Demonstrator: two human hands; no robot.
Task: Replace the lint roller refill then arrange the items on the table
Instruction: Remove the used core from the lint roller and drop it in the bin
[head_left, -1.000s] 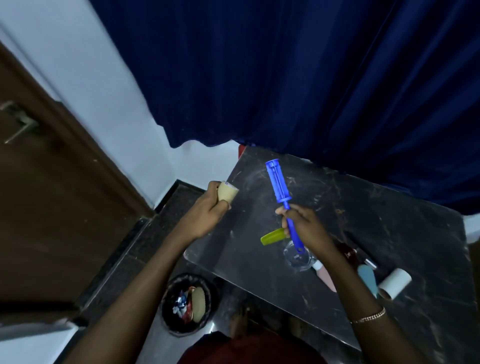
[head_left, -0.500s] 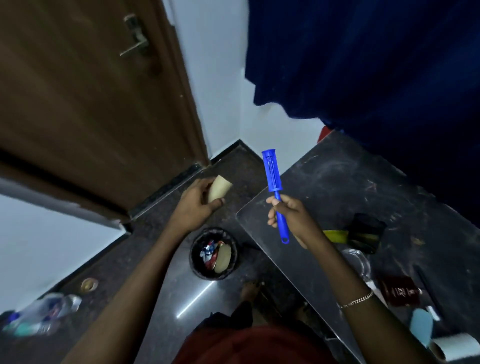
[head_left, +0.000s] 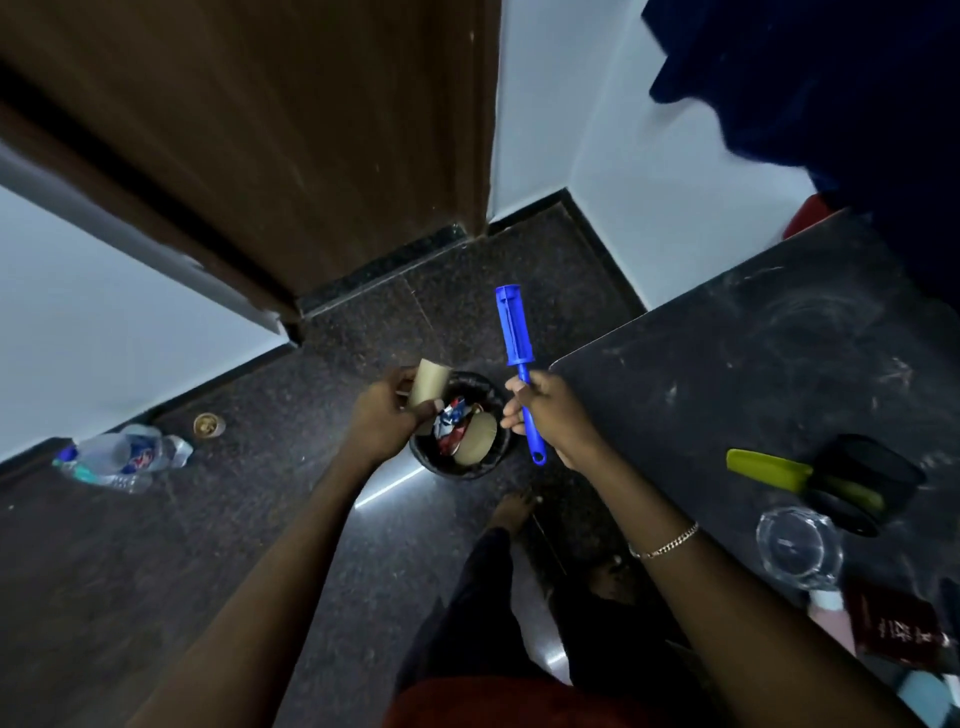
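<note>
Left hand (head_left: 382, 415) grips a bare tan cardboard tube (head_left: 427, 383), the spent roller core, fingers wrapped round its lower end. Tube is tilted, its open upper end toward the wall, and sits directly above the near-left rim of a small round black waste bin (head_left: 498, 457) on the floor. Bin holds a second tan cardboard core (head_left: 475, 441) and crumpled red, white and blue wrappers (head_left: 451, 422).

Right hand (head_left: 550, 415) is clenched round the thin shaft of a blue plastic lint roller handle (head_left: 514, 332). Its slotted spindle points up and away, bare of any refill; the looped end of the shaft protrudes below the fist. A thin gold chain bracelet (head_left: 664, 541) circles the right wrist.

Dark marbled desk (head_left: 753, 364) occupies the right of the view. On it: a yellow-green plastic tool (head_left: 769, 469) lying partly into a black open-topped container (head_left: 878, 478) tipped on its side; a clear glass dish (head_left: 797, 545) just in front of that; a dark red booklet (head_left: 891, 626) near the lower right edge.

On the dark speckled floor (head_left: 260, 493), by the white wall, lies a crushed clear plastic bottle (head_left: 122, 460) with a small round brass-coloured floor fitting (head_left: 209, 425) just beside it. Brown wooden door (head_left: 260, 130) fills the upper left.
</note>
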